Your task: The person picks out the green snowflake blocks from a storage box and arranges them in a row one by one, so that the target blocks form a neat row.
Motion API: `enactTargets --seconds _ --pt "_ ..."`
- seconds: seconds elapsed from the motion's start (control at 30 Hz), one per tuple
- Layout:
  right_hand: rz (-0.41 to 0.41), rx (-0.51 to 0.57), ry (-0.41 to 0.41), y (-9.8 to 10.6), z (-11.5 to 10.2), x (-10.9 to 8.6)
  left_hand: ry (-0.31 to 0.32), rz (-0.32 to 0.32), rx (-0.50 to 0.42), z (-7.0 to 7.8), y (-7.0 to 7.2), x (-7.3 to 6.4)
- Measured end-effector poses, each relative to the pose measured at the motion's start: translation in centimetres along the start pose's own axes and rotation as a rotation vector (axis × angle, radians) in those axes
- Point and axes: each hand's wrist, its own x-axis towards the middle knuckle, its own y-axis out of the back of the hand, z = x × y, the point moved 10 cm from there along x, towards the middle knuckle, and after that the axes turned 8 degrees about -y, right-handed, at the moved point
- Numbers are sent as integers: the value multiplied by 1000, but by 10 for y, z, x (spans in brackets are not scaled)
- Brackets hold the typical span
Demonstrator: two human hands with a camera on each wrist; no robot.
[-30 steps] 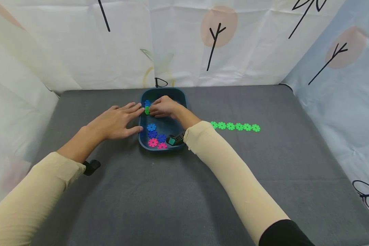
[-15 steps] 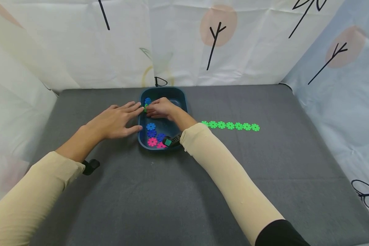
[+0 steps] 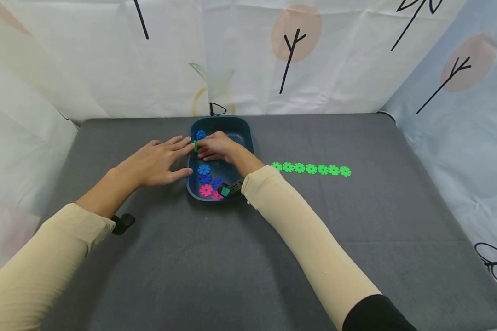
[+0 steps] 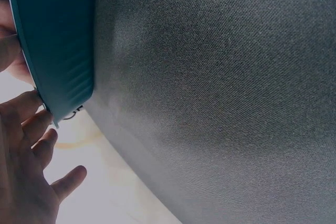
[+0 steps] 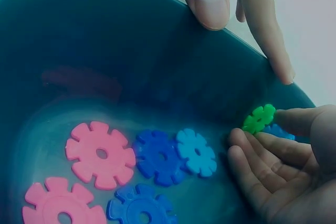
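A teal tray [image 3: 236, 200] stands on the grey table. My left hand [image 3: 161, 163], fingers spread, touches the tray's left rim; its fingertips [image 4: 32, 98] rest along the outer edge in the left wrist view. Inside the tray my right hand [image 3: 218, 146] pinches a green notched plastic disc [image 5: 259, 119] between thumb and fingers, close to the left wall. The disc is tilted up, nearly edge-on in the head view. Just beyond it lie blue discs [image 3: 200, 134], mostly covered by my fingers in the right wrist view.
Pink discs [image 5: 100, 155], dark blue discs [image 5: 160, 157] and a light blue disc [image 5: 196, 152] lie at the tray's near end. A row of several green discs [image 3: 311, 168] stretches across the table to the right. Printed cloth [image 3: 248, 55] hangs behind.
My right hand has shifted slightly left, and the green disc has tipped from facing up to nearly edge-on. Another green disc at the row's left end has come into sight. The left hand has stayed put.
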Motion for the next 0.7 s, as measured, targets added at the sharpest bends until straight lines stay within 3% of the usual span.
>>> enactTargets --seconds 0.7 --pt "9 0 -32 5 3 -1 -5 4 5 0 -1 1"
